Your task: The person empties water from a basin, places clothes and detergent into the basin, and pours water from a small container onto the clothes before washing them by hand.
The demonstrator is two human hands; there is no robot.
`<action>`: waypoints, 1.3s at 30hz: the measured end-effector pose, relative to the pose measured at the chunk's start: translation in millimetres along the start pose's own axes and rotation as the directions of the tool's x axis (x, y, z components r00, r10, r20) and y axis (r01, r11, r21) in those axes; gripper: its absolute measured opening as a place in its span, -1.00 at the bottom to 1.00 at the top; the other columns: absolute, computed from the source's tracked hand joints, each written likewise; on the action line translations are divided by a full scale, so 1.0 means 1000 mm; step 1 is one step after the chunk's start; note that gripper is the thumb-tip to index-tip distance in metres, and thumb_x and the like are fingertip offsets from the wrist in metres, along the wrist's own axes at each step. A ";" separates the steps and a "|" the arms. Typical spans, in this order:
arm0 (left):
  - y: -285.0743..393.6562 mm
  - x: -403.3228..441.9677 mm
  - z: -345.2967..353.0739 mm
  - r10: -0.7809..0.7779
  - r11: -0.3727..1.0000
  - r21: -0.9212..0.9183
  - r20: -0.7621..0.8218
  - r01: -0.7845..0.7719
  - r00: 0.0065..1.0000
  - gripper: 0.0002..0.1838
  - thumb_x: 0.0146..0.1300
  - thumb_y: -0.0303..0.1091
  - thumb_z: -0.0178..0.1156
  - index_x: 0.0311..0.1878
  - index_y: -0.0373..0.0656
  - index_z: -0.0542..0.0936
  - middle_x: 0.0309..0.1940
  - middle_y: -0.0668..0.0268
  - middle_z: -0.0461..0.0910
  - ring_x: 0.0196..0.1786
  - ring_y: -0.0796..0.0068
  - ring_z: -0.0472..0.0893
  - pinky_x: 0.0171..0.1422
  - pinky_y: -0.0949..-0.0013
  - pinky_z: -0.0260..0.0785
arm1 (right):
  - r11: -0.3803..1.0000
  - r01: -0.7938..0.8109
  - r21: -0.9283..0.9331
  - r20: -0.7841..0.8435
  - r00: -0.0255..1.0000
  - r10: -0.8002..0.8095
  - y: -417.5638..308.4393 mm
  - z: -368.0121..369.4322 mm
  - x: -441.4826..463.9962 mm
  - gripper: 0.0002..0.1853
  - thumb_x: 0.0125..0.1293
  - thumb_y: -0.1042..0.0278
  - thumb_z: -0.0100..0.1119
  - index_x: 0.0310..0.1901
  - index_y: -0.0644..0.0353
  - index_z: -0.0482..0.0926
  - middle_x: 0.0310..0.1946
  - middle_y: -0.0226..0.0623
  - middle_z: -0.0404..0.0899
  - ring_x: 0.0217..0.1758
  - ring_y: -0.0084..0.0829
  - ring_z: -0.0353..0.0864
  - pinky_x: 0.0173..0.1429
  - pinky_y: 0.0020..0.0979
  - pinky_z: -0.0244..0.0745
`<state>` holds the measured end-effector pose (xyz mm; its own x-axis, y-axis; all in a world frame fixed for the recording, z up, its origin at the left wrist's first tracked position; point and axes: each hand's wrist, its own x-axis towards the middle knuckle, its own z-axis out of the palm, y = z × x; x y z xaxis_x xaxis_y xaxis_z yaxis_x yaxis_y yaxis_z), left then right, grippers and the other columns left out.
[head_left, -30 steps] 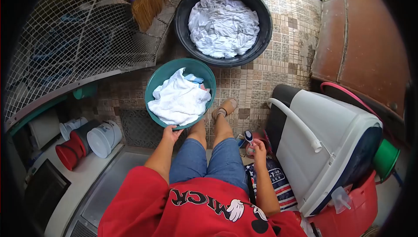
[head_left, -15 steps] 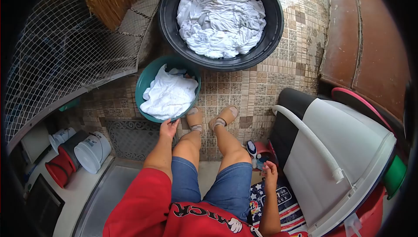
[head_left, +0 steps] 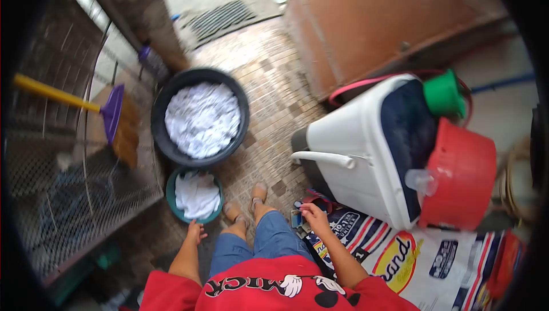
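Note:
White wet-looking cloth (head_left: 197, 194) lies bunched inside a small green basin (head_left: 171, 196) on the tiled floor. My left hand (head_left: 196, 232) is just below the basin's near rim, fingers loosely apart and holding nothing; blur hides whether a fingertip touches the rim. Beyond it stands a big black tub (head_left: 243, 131) heaped with crumpled white laundry (head_left: 203, 119). On the other side, my right hand (head_left: 314, 218) hovers with loosely bent fingers and nothing visible in them, near small items on the floor beside the white washing machine (head_left: 351, 131).
A red bucket (head_left: 460, 174) and a green dipper (head_left: 443, 95) sit on the machine's dark lid. Printed sacking (head_left: 423, 271) covers the surface to the right. Wire mesh (head_left: 108, 208) and a broom (head_left: 123, 128) stand at left. A brown panel (head_left: 377, 25) borders the tiled floor.
My view has swung right and up, bringing the machine's top, red bucket and doorway into sight. My left hand has drawn slightly back from the green basin's rim.

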<state>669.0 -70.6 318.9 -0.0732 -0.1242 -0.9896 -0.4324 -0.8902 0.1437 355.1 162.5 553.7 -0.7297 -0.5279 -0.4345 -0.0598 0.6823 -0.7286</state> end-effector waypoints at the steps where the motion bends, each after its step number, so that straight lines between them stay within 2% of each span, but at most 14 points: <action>1: 0.030 -0.008 0.010 0.030 0.995 0.090 0.028 -0.032 0.999 -0.31 0.05 -0.45 -0.05 0.28 0.12 0.00 -0.02 0.29 0.30 -0.14 0.35 0.35 -0.28 0.08 0.40 | 0.996 0.084 -0.026 -0.034 0.996 -0.085 -0.031 -0.007 -0.005 -0.80 0.15 0.43 -0.02 -0.18 0.21 0.47 -0.33 -0.33 0.52 -0.27 -0.51 0.50 -0.20 -0.53 0.38; 8: 0.224 -0.099 0.124 0.507 0.703 0.350 0.364 -0.619 0.782 -0.36 0.02 -0.46 -0.07 0.24 0.01 0.07 0.03 0.30 0.31 -0.05 0.34 0.36 -0.13 0.10 0.33 | 0.818 0.529 -0.225 -0.240 0.784 -0.573 -0.173 -0.093 -0.036 -0.82 0.13 0.43 0.00 -0.20 0.11 0.47 -0.29 -0.21 0.49 -0.18 -0.21 0.47 -0.11 -0.35 0.39; 15: 0.306 -0.155 0.269 0.539 0.498 0.431 0.526 -0.753 0.658 -0.38 -0.03 -0.41 -0.03 0.21 -0.06 0.15 0.01 0.27 0.34 -0.19 0.45 0.41 -0.25 0.23 0.32 | 0.700 0.610 -0.371 -0.362 0.599 -0.714 -0.223 -0.230 -0.065 -0.76 0.06 0.54 0.07 -0.18 0.17 0.48 -0.27 -0.27 0.50 -0.18 -0.29 0.49 -0.13 -0.40 0.39; 17: 0.329 -0.178 0.321 0.545 0.349 0.375 0.665 -0.859 0.511 -0.41 0.00 -0.44 0.00 0.19 -0.04 0.19 0.06 0.30 0.34 -0.14 0.44 0.41 -0.20 0.25 0.31 | 0.695 0.565 -0.445 -0.421 0.553 -0.719 -0.235 -0.271 -0.076 -0.76 0.04 0.56 0.10 -0.19 0.16 0.48 -0.28 -0.29 0.50 -0.20 -0.31 0.50 -0.17 -0.42 0.41; 18: 0.344 -0.175 0.353 0.599 0.130 0.328 0.726 -0.936 0.338 -0.46 0.03 -0.46 -0.02 0.17 -0.05 0.24 0.02 0.30 0.38 -0.15 0.49 0.42 -0.21 0.38 0.31 | 0.689 0.546 -0.477 -0.439 0.531 -0.725 -0.239 -0.290 -0.079 -0.77 0.05 0.53 0.10 -0.20 0.16 0.49 -0.27 -0.28 0.50 -0.21 -0.31 0.50 -0.17 -0.41 0.42; 19: 0.341 -0.236 0.385 0.601 0.124 0.327 0.727 -0.937 0.333 -0.50 0.08 -0.46 -0.04 0.16 -0.06 0.25 0.01 0.31 0.40 -0.14 0.53 0.43 -0.23 0.48 0.30 | 0.727 0.524 -0.443 -0.479 0.548 -0.686 -0.240 -0.304 -0.079 -0.78 0.07 0.52 0.09 -0.19 0.17 0.49 -0.28 -0.28 0.50 -0.21 -0.31 0.50 -0.17 -0.41 0.42; 22: 0.361 -0.301 0.489 0.516 -0.209 -0.015 0.848 -0.978 -0.123 -0.60 0.21 -0.53 -0.14 0.14 -0.10 0.28 0.02 0.28 0.39 -0.03 0.50 0.42 -0.09 0.50 0.29 | 0.802 0.441 -0.403 -0.537 0.595 -0.598 -0.242 -0.334 -0.076 -0.78 0.10 0.43 0.08 -0.17 0.17 0.48 -0.25 -0.29 0.49 -0.19 -0.32 0.49 -0.14 -0.41 0.41; 23: 0.355 -0.353 0.519 0.485 -0.161 -0.094 0.860 -0.982 -0.162 -0.63 0.17 -0.58 -0.10 0.09 -0.25 0.30 -0.02 0.15 0.43 0.03 0.36 0.43 0.09 0.41 0.25 | 0.761 0.371 -0.532 -0.468 0.620 -0.630 -0.246 -0.342 -0.075 -0.76 0.11 0.42 0.08 -0.15 0.16 0.48 -0.17 -0.28 0.46 -0.16 -0.32 0.48 -0.09 -0.39 0.41; 26: 0.355 -0.453 0.608 0.175 -0.527 -0.402 0.811 -0.749 -0.558 -0.62 0.13 -0.58 -0.08 0.07 -0.19 0.33 -0.02 0.12 0.42 0.00 0.25 0.46 0.04 0.38 0.29 | 0.728 0.275 -0.629 -0.382 0.706 -0.596 -0.247 -0.362 -0.063 -0.71 0.14 0.30 0.05 -0.09 0.15 0.45 -0.03 -0.27 0.38 -0.04 -0.32 0.44 0.02 -0.38 0.35; 29: 0.348 -0.537 0.691 -0.103 -0.649 -0.569 0.724 -0.505 -0.683 -0.63 0.10 -0.47 -0.01 0.04 -0.15 0.36 -0.06 0.12 0.42 -0.08 0.13 0.46 -0.01 0.31 0.32 | 0.772 0.153 -0.617 -0.411 0.774 -0.481 -0.238 -0.383 -0.038 -0.67 0.18 0.18 -0.03 -0.06 0.13 0.41 -0.04 -0.31 0.37 -0.01 -0.31 0.40 -0.03 -0.36 0.37; 35: 0.331 -0.604 0.859 -0.453 -0.732 -0.662 0.650 -0.161 -0.609 -0.61 0.06 -0.36 0.06 0.02 -0.10 0.36 -0.10 0.17 0.42 -0.08 0.12 0.45 -0.07 0.22 0.35 | 0.881 -0.079 -0.467 -0.649 0.707 -0.281 -0.219 -0.444 0.025 -0.63 0.16 0.20 0.00 0.00 0.10 0.36 -0.07 -0.31 0.36 -0.03 -0.30 0.39 0.00 -0.34 0.33; 37: 0.326 -0.603 0.907 -0.653 -0.721 -0.687 0.626 0.096 -0.425 -0.58 0.01 -0.33 0.11 0.01 -0.06 0.37 -0.17 0.22 0.44 -0.15 0.16 0.49 -0.13 0.23 0.38 | 0.879 -0.182 -0.440 -0.728 0.646 -0.231 -0.207 -0.460 0.057 -0.58 0.13 0.19 0.04 0.03 0.11 0.34 -0.01 -0.26 0.31 0.03 -0.26 0.33 0.01 -0.30 0.32; 38: 0.321 -0.606 0.919 -0.665 -0.707 -0.701 0.614 0.095 -0.426 -0.58 0.01 -0.33 0.11 0.01 -0.06 0.37 -0.17 0.22 0.44 -0.15 0.16 0.49 -0.13 0.23 0.38 | 0.881 -0.198 -0.429 -0.738 0.639 -0.216 -0.200 -0.466 0.073 -0.58 0.13 0.19 0.04 0.03 0.11 0.34 -0.01 -0.26 0.31 0.03 -0.26 0.33 0.01 -0.30 0.32; 39: 0.317 -0.607 0.928 -0.683 -0.721 -0.682 0.673 0.118 -0.285 -0.56 -0.04 -0.31 0.16 -0.01 -0.04 0.40 -0.20 0.24 0.44 -0.18 0.18 0.50 -0.16 0.23 0.38 | 0.834 -0.240 -0.497 -0.758 0.587 -0.283 -0.194 -0.469 0.090 -0.57 0.11 0.18 0.06 0.03 0.10 0.34 0.02 -0.21 0.29 0.06 -0.22 0.30 0.03 -0.28 0.31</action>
<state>-257.6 129.8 975.3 -0.2883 0.9382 0.1913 0.9166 0.3282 -0.2285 -18.8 219.9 904.4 -0.9281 -0.1195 0.3525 -0.2132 0.9470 -0.2401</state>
